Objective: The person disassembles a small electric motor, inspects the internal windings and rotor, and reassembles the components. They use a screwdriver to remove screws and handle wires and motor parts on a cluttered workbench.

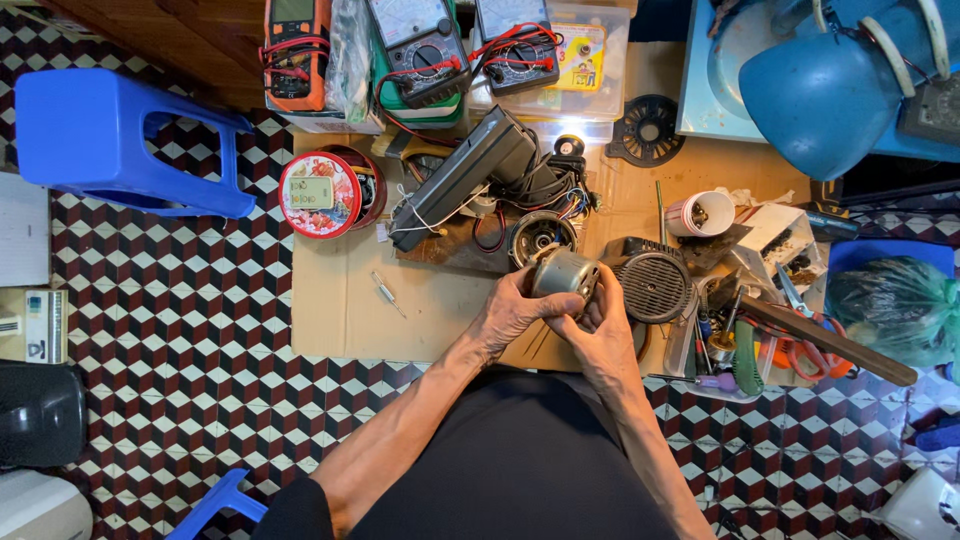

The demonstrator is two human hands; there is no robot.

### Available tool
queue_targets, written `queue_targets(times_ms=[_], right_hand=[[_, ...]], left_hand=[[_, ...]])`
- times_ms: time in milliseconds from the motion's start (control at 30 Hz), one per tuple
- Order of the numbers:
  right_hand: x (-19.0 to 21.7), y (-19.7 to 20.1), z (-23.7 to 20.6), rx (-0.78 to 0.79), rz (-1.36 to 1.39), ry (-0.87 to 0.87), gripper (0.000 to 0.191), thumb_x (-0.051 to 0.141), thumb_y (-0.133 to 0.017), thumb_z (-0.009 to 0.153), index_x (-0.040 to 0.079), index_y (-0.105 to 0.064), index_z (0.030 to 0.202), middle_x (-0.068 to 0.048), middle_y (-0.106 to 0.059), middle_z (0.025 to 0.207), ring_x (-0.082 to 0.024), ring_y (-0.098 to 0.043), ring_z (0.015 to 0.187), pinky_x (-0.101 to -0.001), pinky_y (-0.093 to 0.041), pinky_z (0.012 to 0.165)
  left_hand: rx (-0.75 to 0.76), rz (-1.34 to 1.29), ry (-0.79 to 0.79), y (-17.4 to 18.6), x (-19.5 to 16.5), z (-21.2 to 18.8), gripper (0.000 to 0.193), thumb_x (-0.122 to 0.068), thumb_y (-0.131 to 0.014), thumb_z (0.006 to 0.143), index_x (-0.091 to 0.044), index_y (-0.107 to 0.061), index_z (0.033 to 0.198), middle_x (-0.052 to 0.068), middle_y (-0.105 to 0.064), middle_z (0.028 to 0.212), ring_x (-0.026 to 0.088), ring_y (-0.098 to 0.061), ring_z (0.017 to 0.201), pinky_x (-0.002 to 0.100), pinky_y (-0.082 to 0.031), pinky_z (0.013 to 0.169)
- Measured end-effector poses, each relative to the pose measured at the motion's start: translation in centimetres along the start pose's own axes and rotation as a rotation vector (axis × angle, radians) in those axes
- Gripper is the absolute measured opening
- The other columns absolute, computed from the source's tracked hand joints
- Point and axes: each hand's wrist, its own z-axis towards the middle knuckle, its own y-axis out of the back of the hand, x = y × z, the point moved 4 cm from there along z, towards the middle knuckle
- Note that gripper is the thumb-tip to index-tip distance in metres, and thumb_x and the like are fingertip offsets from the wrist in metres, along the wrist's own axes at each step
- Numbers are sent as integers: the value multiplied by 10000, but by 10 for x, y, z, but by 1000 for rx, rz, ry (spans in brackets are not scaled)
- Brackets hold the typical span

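Far left of my cardboard sits a round red tin (328,193); beyond, three meter screens (410,20).

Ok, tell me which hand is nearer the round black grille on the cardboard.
Right. The right hand sits just beside the black grille, holding the metal motor; the left hand grips the motor's far side, farther from the grille.

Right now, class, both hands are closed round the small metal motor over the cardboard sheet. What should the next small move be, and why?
Probably a slight turn of the motor between the hands. The left hand grips its side and the right hand cups it from below, so fingers hide most of the casing. Turning it would bring a hidden face up toward the camera before any tool is picked from the pile at the right.
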Motion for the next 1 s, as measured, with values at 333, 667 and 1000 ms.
queue_targets(times_ms=[333,667,1000], right_hand=[[-36,-2,9,-175,448,-159,506,516,-490,997,93,-581,1259,-90,-642,1131,-213,-622,1099,-402,-549,922],[-37,1,27,-301,846,-205,377,394,-543,982,100,-646,1194,-39,-710,1101,-183,-687,1012,-387,-550,951],[-72,-19,44,-165,1091,-346,393,457,-519,1020,124,-684,1149,-67,-723,1091,-242,-693,996,-473,-595,881]], left_hand=[[63,711,-118,-3,1,-12,704,-685,-658,833,-37,-750,1093,118,-663,1054,274,-633,1011,408,-559,828],[-134,648,-461,14,-35,-17,368,-320,-697,945,-38,-739,1179,138,-741,1182,255,-678,1168,384,-534,1000],[-225,371,-208,43,-12,-8,207,-184,-674,976,-35,-748,1099,94,-794,989,133,-740,887,275,-594,785]])
